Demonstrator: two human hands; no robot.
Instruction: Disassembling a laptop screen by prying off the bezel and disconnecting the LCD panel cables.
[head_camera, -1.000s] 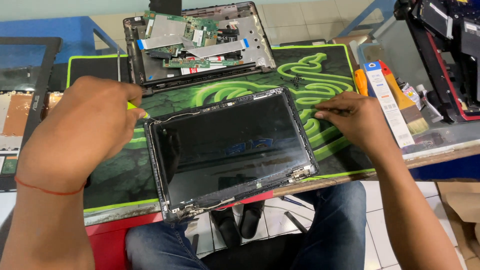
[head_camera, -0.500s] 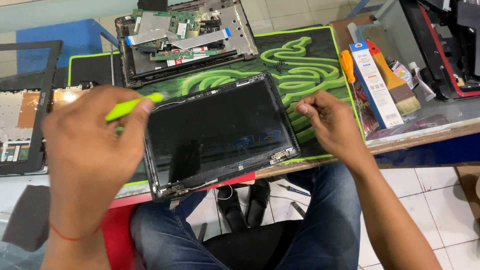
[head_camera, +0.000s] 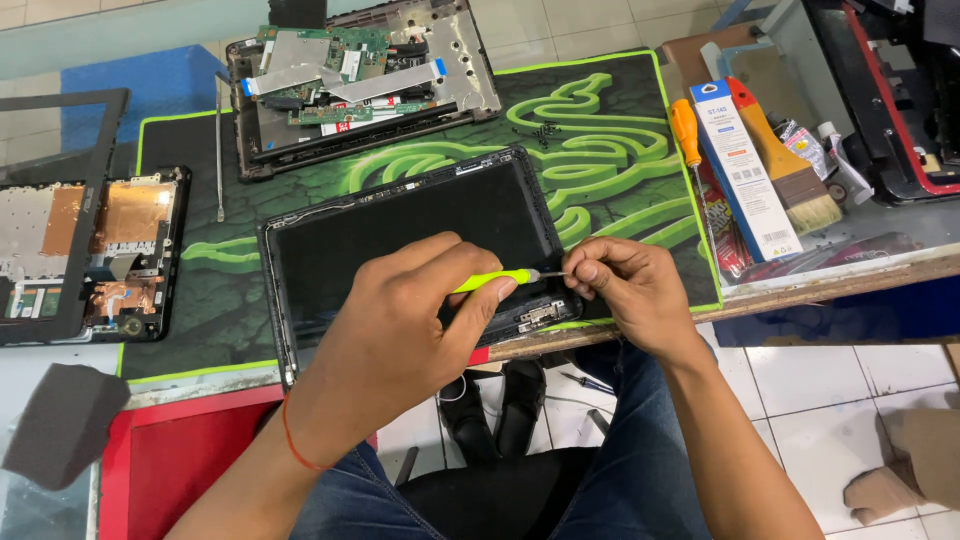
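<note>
Left hand (head_camera: 400, 330) grips a yellow-green screwdriver (head_camera: 500, 280) over the laptop screen (head_camera: 410, 240), tip at the screen's near right corner. Right hand (head_camera: 630, 290) pinches the tip right there. Opened laptop base (head_camera: 360, 80) sits behind the screen, brush (head_camera: 790, 160) off to its right.

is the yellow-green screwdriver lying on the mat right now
No, the left hand holds the yellow-green screwdriver above the laptop screen panel, its tip meeting the right hand.
</note>
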